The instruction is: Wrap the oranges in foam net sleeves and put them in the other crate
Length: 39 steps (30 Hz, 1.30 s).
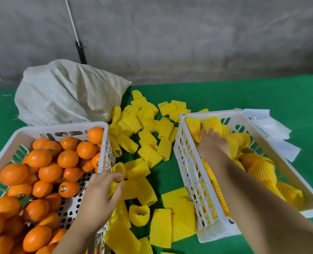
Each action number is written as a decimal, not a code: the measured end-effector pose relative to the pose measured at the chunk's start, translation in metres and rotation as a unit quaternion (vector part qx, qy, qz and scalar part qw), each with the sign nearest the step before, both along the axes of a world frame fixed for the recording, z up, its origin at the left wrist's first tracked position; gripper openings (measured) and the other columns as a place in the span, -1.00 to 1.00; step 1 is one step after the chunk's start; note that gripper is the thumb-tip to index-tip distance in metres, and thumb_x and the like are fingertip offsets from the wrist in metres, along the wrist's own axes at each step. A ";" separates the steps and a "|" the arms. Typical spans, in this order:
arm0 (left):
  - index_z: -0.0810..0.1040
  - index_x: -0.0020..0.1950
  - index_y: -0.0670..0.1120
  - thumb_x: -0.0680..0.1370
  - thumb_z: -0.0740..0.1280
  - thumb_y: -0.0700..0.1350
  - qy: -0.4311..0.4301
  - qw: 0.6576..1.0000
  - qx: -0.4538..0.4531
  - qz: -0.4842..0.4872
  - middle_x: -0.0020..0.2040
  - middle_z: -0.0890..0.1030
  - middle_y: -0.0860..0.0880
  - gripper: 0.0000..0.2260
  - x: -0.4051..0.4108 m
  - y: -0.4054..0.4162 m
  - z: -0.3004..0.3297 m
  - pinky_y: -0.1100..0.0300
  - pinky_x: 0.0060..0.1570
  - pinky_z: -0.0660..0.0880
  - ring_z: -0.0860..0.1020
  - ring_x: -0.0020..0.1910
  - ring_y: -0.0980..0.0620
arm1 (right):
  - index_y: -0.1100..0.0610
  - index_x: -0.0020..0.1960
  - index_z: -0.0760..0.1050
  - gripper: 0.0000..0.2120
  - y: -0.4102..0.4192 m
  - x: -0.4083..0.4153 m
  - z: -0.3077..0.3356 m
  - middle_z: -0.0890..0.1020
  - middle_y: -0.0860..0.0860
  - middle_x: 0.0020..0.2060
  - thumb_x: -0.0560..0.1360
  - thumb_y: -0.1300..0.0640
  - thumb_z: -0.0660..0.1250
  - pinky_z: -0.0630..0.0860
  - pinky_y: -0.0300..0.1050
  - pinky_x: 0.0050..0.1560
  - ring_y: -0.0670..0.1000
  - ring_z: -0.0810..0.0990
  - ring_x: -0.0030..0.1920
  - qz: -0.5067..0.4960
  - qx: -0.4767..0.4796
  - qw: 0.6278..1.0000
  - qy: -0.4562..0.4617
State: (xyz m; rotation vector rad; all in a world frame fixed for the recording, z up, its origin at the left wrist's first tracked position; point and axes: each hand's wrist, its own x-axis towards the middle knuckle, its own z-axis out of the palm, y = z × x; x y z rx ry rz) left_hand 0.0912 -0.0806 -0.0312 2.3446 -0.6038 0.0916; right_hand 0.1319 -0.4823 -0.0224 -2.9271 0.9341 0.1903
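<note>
2 white plastic crates flank a heap of yellow foam net sleeves (148, 142) on the green table (262, 94). Left of the heap, the crate of bare oranges (47, 173) sits by the left hand (101, 195), which pinches 1 sleeve (118, 182) at the heap's near edge. Right of the heap, the right hand (213, 143) reaches into the other crate (192, 173), fingers spread flat on a wrapped orange (214, 125).

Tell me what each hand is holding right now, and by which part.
The left hand pinches a loose yellow foam net sleeve at its open end. The right hand lies on wrapped oranges in the right crate; whether it grips one cannot be told.
</note>
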 end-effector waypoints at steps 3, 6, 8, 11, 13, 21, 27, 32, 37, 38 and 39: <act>0.66 0.19 0.15 0.64 0.33 0.11 0.004 1.000 -0.026 0.011 0.05 0.58 0.29 -0.81 0.001 0.002 -0.002 0.25 0.09 0.35 0.42 0.14 0.25 | -0.01 0.68 -0.20 -0.20 0.002 0.003 0.003 0.04 0.09 0.66 0.62 -0.36 0.03 0.34 0.22 0.45 0.22 0.20 0.59 0.010 -0.005 1.000 0.002; 0.64 0.16 0.19 0.64 0.33 0.09 0.000 0.999 -0.048 0.014 0.04 0.59 0.30 -0.86 -0.001 0.002 -0.002 0.20 0.08 0.37 0.44 0.13 0.22 | 0.03 0.67 0.01 -0.35 0.006 -0.001 0.011 0.18 0.10 0.63 0.68 -0.23 -0.03 0.36 0.17 0.42 0.21 0.32 0.53 0.022 -0.034 0.998 -0.051; 0.65 0.15 0.18 0.66 0.34 0.06 0.009 0.997 -0.074 0.020 0.04 0.60 0.29 -0.88 -0.002 0.003 -0.003 0.14 0.10 0.40 0.47 0.14 0.18 | 0.09 0.59 0.26 -0.45 0.016 -0.002 0.019 0.34 0.11 0.56 0.69 -0.14 0.04 0.35 0.16 0.43 0.20 0.40 0.48 0.052 -0.009 0.988 -0.147; 0.63 0.18 0.21 0.71 0.30 0.09 0.026 0.990 -0.131 0.038 0.10 0.61 0.29 -0.87 -0.005 0.006 0.001 0.25 0.16 0.42 0.51 0.19 0.16 | 0.09 0.38 0.52 -0.65 0.055 0.003 0.028 0.52 0.09 0.38 0.64 0.02 0.25 0.35 0.21 0.40 0.20 0.46 0.38 0.116 0.109 0.930 -0.331; 0.61 0.22 0.20 0.70 0.27 0.09 0.030 0.978 -0.191 0.081 0.16 0.59 0.27 -0.84 -0.007 0.009 0.001 0.39 0.14 0.41 0.53 0.23 0.17 | 0.03 0.28 0.56 -0.73 0.097 0.004 0.025 0.50 0.07 0.37 0.60 0.04 0.31 0.34 0.19 0.38 0.19 0.41 0.38 0.216 0.126 0.915 -0.316; 0.47 0.54 -0.01 0.73 0.27 -0.07 0.271 0.944 0.052 0.181 0.19 0.61 -0.15 -0.64 0.011 0.067 -0.048 -0.20 0.30 0.48 0.58 0.08 -0.13 | -0.21 0.31 0.50 -0.61 0.206 -0.018 -0.060 0.08 0.03 0.64 0.49 -0.20 0.38 0.08 0.27 0.54 0.27 -0.07 0.62 0.388 0.177 0.839 0.339; 0.01 0.74 -0.03 0.70 0.32 0.00 0.246 0.930 0.269 -0.047 0.71 0.11 -0.16 -0.30 0.051 0.059 -0.059 -0.10 0.57 0.25 0.18 0.65 -0.20 | 0.03 0.22 0.56 -0.65 0.213 -0.036 -0.095 0.60 0.08 0.22 0.54 0.34 0.23 0.53 0.02 0.19 0.15 0.55 0.21 0.324 0.243 0.905 0.130; 0.27 0.62 -0.05 0.70 0.31 -0.04 0.172 0.946 0.270 0.056 0.52 0.37 -0.16 -0.49 0.067 0.032 -0.066 -0.18 0.32 0.49 0.43 0.43 -0.22 | -0.02 0.07 0.57 -0.80 0.209 -0.035 -0.084 0.66 -0.08 -0.08 0.54 0.25 0.37 0.61 0.04 -0.07 0.04 0.63 -0.09 0.171 0.410 0.895 -0.043; 0.04 0.67 -0.02 0.61 0.46 -0.10 0.015 0.954 0.287 0.084 0.62 0.16 -0.11 -0.23 0.101 0.024 -0.063 -0.04 0.18 0.60 0.38 0.42 -0.20 | -0.06 0.09 0.57 -0.69 0.221 -0.045 -0.068 0.66 -0.08 -0.02 0.52 0.33 0.37 0.58 -0.06 -0.10 -0.01 0.64 -0.03 0.072 0.510 0.848 -0.127; 0.01 0.66 -0.01 0.59 0.48 -0.12 0.018 0.948 0.309 0.081 0.59 0.17 -0.11 -0.19 0.108 0.023 -0.064 -0.02 0.14 0.61 0.39 0.40 -0.20 | -0.06 0.10 0.56 -0.65 0.224 -0.047 -0.064 0.66 -0.07 0.00 0.52 0.37 0.35 0.58 -0.07 -0.10 -0.01 0.64 -0.01 0.054 0.525 0.837 -0.144; 0.00 0.64 -0.01 0.57 0.50 -0.14 0.008 0.938 0.337 0.082 0.53 0.21 -0.13 -0.17 0.114 0.023 -0.065 0.02 0.07 0.60 0.44 0.34 -0.19 | -0.08 0.11 0.54 -0.62 0.228 -0.049 -0.061 0.64 -0.07 0.02 0.52 0.39 0.32 0.56 -0.08 -0.12 -0.02 0.63 0.00 0.035 0.541 0.824 -0.165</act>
